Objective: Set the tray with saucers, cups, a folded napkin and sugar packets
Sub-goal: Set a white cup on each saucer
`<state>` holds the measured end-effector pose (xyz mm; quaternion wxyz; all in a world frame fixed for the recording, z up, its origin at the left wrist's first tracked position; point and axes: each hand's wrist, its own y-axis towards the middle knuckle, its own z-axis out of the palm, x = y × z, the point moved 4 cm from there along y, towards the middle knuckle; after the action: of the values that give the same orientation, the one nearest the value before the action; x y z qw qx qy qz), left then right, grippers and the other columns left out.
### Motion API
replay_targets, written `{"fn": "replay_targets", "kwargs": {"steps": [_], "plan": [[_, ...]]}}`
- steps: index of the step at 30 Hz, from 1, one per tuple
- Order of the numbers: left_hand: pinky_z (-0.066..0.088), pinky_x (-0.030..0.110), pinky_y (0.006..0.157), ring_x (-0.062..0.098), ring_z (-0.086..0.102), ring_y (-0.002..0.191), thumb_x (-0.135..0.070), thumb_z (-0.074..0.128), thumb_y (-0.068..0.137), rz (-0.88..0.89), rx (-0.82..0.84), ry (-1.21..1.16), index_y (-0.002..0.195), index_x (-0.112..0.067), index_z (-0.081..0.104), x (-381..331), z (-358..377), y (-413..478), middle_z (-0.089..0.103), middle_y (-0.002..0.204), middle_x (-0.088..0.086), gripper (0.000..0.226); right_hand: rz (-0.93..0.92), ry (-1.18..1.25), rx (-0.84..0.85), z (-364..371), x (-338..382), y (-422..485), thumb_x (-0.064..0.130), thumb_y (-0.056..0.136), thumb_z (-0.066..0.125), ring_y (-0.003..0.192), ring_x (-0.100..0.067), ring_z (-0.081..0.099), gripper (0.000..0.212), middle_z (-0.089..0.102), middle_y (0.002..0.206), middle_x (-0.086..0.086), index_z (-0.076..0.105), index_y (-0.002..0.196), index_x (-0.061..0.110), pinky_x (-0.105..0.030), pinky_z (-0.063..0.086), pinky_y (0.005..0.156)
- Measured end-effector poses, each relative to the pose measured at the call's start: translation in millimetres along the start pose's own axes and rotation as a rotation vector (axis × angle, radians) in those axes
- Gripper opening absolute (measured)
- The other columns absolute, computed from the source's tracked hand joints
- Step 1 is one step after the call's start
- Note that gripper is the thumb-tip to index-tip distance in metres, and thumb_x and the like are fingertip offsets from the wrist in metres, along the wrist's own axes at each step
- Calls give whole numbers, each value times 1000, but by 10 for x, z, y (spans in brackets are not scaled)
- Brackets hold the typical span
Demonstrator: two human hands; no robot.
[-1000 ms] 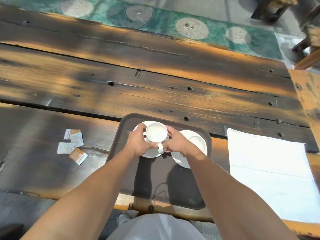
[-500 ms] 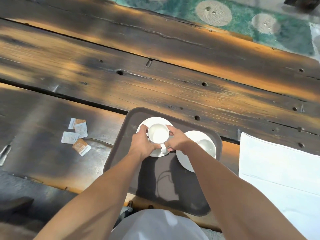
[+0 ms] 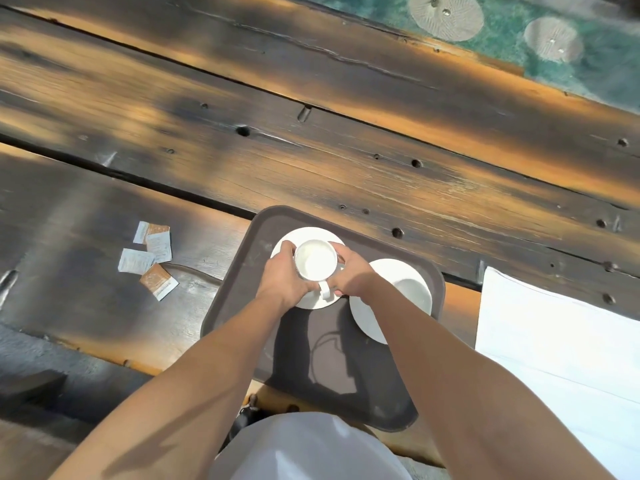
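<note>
- Only the viewpoint has shifted; left hand [image 3: 284, 276] and right hand [image 3: 350, 271] still clasp the cup [image 3: 317, 259] from either side, handle pointing toward the person.
- Cup sits on the left saucer [image 3: 304, 233], far-left on the tray [image 3: 239, 289]; second saucer [image 3: 370, 320] just beside.
- Sugar packets [image 3: 152, 258] lie left, nearer the left hand; napkin [image 3: 554, 341], unfolded, lies right, nearer the right.

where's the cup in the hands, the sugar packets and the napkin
cup [image 3: 316, 260]: head view, its white inside
sugar packets [image 3: 135, 260]: head view, the left white packet
napkin [image 3: 554, 341]: head view, middle of the sheet
</note>
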<state>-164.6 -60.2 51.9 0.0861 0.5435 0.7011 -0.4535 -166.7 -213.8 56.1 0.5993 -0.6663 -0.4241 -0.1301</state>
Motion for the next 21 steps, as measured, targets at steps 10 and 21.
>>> {"fn": "replay_targets", "kwargs": {"steps": [10,21], "plan": [[53,35,91,22,65,103,-14,89,66,44,-21,-8,128,-19,48,-20,-142,-136,62,123,3,74,-3,-198,-172,31,1,-88,-3,77,62,119,-31,58,78,58,138,-5,41,147,23,-36,49,81],[52,35,87,21,62,101,-24,72,85,193,-25,136,123,-21,51,166,-460,-494,63,111,-3,44,111,-450,-417,297,17,-572,12,84,64,126,-35,50,65,56,134,-17,38,144,10,-36,43,101]]}}
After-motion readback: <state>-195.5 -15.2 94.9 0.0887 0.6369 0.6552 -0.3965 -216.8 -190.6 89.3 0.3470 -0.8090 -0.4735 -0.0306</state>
